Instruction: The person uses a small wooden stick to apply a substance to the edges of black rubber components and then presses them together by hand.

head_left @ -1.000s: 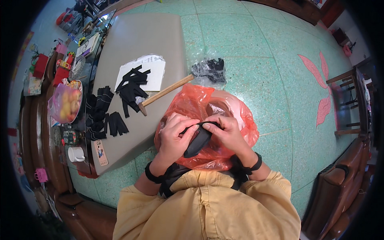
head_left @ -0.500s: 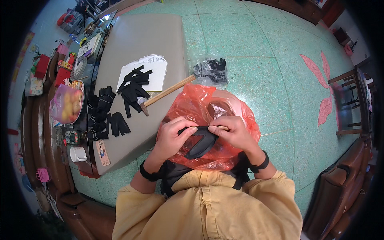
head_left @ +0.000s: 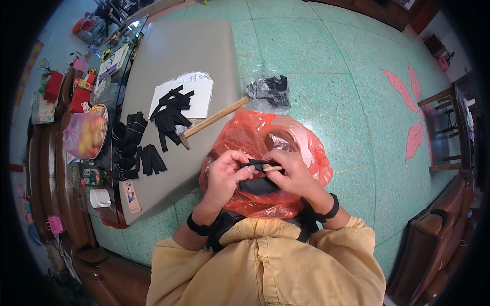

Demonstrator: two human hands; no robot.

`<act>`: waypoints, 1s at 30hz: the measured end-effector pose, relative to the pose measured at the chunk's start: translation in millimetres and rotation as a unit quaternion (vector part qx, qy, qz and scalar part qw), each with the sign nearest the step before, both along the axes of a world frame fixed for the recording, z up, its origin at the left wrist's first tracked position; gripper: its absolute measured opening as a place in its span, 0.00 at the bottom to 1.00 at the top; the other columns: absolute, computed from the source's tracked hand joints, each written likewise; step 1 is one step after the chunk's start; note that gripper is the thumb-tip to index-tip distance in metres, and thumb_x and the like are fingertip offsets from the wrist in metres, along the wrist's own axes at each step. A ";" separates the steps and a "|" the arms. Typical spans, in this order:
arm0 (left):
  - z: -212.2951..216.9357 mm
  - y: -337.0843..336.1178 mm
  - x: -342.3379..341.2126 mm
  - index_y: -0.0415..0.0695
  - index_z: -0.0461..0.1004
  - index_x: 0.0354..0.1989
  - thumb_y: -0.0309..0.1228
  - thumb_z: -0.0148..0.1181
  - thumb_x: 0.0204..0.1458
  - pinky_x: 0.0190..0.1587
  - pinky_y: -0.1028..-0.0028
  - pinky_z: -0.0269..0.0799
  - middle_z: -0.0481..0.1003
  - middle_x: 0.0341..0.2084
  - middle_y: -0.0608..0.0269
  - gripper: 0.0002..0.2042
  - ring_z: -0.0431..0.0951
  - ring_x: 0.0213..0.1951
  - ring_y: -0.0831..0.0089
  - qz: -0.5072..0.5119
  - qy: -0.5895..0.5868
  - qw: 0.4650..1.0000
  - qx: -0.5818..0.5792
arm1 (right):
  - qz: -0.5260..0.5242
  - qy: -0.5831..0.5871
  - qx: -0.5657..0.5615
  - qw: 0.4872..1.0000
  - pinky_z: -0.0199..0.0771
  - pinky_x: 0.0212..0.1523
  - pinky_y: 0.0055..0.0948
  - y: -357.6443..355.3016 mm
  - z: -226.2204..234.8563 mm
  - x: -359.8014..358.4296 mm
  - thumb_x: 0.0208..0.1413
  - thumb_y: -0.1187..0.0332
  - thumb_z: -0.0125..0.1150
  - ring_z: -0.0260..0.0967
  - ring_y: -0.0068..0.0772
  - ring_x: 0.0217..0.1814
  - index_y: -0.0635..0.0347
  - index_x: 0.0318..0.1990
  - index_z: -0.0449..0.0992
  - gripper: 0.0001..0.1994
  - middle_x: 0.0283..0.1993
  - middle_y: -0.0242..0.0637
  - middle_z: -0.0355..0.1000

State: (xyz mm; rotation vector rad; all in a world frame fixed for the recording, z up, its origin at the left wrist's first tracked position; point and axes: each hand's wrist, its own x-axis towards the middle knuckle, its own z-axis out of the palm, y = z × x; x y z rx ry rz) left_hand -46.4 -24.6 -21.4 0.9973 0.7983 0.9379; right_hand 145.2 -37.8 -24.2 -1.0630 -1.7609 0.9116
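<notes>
Over my lap, my left hand (head_left: pixel 228 174) and my right hand (head_left: pixel 290 171) pinch a black fabric strip (head_left: pixel 259 185) between thumbs and fingers. The strip is folded, its lower part hanging in a loop below my fingertips. A short light wooden stick (head_left: pixel 273 168) pokes out at my right thumb, also held by that hand. Beneath both hands spreads a crumpled red plastic bag (head_left: pixel 242 131), with something pale and something dark partly showing inside it.
On the grey bench (head_left: pixel 181 46) to the left lie a wooden-handled hammer (head_left: pixel 217 116), loose black strips (head_left: pixel 171 120) on white paper (head_left: pixel 202 97), and bundled black strips (head_left: pixel 133 130). A clear bag of black pieces (head_left: pixel 270 91) sits beyond. A white mug (head_left: pixel 100 198) stands left.
My hands have turned inward and drawn closer together. The strip, stretched between them before, is now bunched and folded. More of the wooden stick shows at my right thumb.
</notes>
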 end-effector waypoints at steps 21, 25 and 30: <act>15.8 1.0 -10.4 0.33 0.70 0.34 0.16 0.53 0.50 0.48 0.73 0.70 0.72 0.40 0.55 0.04 0.73 0.42 0.73 -0.008 -0.022 0.997 -0.070 | -0.031 -0.066 0.136 0.988 0.68 0.22 0.35 -11.4 -4.4 -15.7 0.44 0.72 0.62 0.70 0.44 0.23 0.63 0.36 0.71 0.11 0.25 0.42 0.71; 9.4 2.5 -14.9 0.33 0.69 0.36 0.16 0.52 0.52 0.46 0.76 0.71 0.74 0.38 0.55 0.04 0.74 0.40 0.76 -0.034 0.011 0.998 0.048 | -0.019 -0.034 0.114 0.993 0.69 0.23 0.35 -15.7 2.2 -18.0 0.48 0.71 0.60 0.71 0.45 0.24 0.64 0.38 0.72 0.10 0.26 0.43 0.71; 7.5 5.3 -12.9 0.34 0.68 0.36 0.17 0.53 0.52 0.45 0.77 0.70 0.74 0.37 0.56 0.04 0.73 0.40 0.77 -0.033 0.018 0.996 0.086 | -0.027 -0.007 0.112 0.993 0.68 0.22 0.36 -15.2 -3.9 -21.1 0.51 0.71 0.57 0.70 0.45 0.24 0.64 0.38 0.72 0.08 0.25 0.43 0.71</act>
